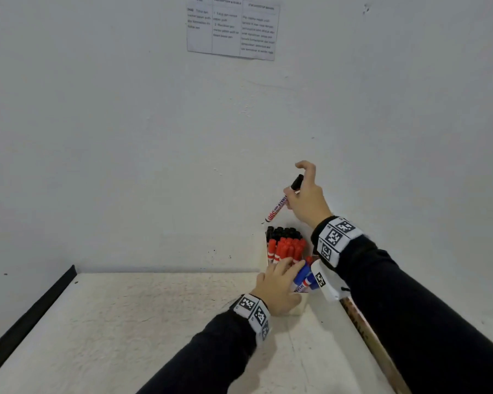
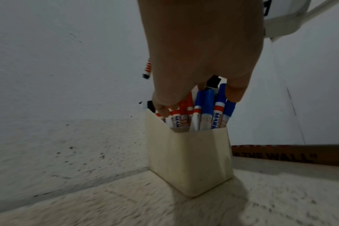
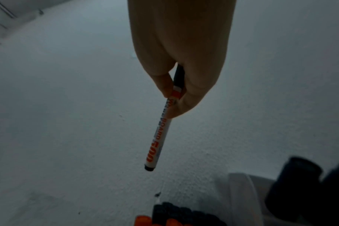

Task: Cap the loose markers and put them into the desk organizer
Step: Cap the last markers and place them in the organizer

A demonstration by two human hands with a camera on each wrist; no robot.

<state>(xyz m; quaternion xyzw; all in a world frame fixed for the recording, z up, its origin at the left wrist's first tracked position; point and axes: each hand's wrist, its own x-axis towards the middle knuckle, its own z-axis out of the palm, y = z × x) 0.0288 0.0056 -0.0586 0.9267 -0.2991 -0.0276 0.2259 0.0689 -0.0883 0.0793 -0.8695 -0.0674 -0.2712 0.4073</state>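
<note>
A cream desk organizer (image 2: 190, 160) stands in the back right corner of the table, against the wall. It is packed with capped markers: black caps (image 1: 283, 232) at the back, red caps (image 1: 288, 247) in the middle, blue caps (image 1: 303, 277) in front. My left hand (image 1: 289, 265) lies over the blue and red markers (image 2: 205, 107) with straight fingers touching their tops. My right hand (image 1: 305, 191) pinches a black-capped whiteboard marker (image 1: 282, 201) in the air above the organizer, cap end up, butt end (image 3: 149, 168) pointing down toward the black caps.
The white table top (image 1: 125, 322) has a black edge (image 1: 29, 317) on its left and a wooden strip (image 1: 365, 331) with printed letters along its right. A white wall rises close behind the organizer, with a printed sheet (image 1: 232, 27) taped high up.
</note>
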